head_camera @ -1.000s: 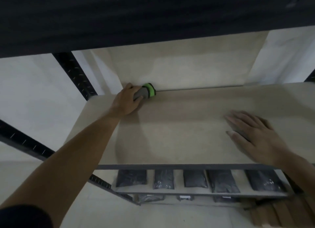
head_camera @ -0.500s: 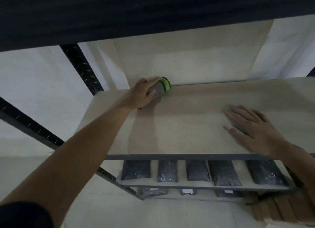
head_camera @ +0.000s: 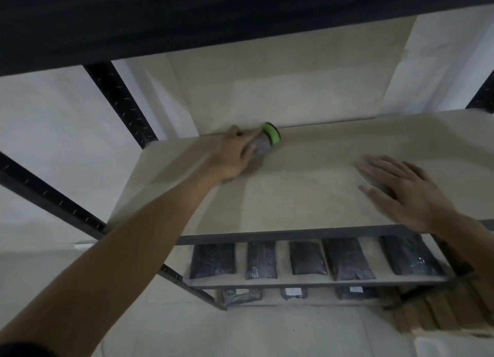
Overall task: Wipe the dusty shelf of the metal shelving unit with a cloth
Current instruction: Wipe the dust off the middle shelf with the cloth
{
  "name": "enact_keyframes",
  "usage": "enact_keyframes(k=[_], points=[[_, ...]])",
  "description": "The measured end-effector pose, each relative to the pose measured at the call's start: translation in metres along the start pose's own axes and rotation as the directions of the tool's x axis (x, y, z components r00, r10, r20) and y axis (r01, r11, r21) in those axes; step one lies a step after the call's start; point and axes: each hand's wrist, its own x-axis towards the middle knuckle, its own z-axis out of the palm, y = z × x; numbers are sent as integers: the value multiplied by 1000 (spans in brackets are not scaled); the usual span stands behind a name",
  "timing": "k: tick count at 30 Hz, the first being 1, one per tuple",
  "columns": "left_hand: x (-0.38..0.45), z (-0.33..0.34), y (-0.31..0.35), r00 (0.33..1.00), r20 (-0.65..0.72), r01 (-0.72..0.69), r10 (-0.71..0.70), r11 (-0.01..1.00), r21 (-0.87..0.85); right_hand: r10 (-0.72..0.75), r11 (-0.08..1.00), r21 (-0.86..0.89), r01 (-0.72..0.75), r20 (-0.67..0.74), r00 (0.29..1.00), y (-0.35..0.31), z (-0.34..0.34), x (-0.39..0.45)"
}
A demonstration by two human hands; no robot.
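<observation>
The pale board shelf (head_camera: 307,196) of the black metal shelving unit (head_camera: 120,100) fills the middle of the view. My left hand (head_camera: 235,156) reaches to its back edge and grips a grey wiping pad with a bright green end (head_camera: 267,141), pressed on the board near the back wall. My right hand (head_camera: 401,188) lies flat on the shelf's front right part, fingers spread slightly. A dark patch shows under its palm; I cannot tell whether it is a cloth or shadow.
A dark upper shelf beam (head_camera: 240,17) hangs overhead. Below, a lower shelf (head_camera: 320,282) carries several black packets (head_camera: 347,257), with more packets beneath it. Wooden slats (head_camera: 441,311) lie at the bottom right. White walls stand to the left and behind.
My left hand has slid the grey and green pad to the right along the shelf's back edge. My right hand stays flat in the same place.
</observation>
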Motion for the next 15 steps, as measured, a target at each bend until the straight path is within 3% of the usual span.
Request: enact_keyframes(k=[2, 4, 7, 9, 11, 13, 15], points=[[9, 1, -12, 992, -30, 120, -119, 992, 26, -2, 1000, 10, 2, -11, 1000, 0, 0, -1], [8, 9, -8, 990, -3, 138, -138, 990, 41, -4, 1000, 15, 4, -18, 1000, 1, 2, -1], [-14, 18, 21, 994, 94, -48, 47, 999, 10, -7, 1000, 11, 7, -15, 1000, 3, 3, -1], [-40, 19, 40, 961, 164, -218, 223, 975, -45, -4, 1000, 15, 4, -15, 1000, 2, 3, -1], [-49, 17, 38, 929, 194, -303, 316, 948, -92, -2, 1000, 25, 2, -20, 1000, 1, 1, -2], [-31, 8, 26, 948, 134, -277, 289, 956, -99, -11, 999, 32, 12, -25, 1000, 0, 0, -1], [-4, -2, 12, 986, 21, -161, 162, 985, -63, -17, 999, 29, 18, -25, 1000, 0, 1, -1]])
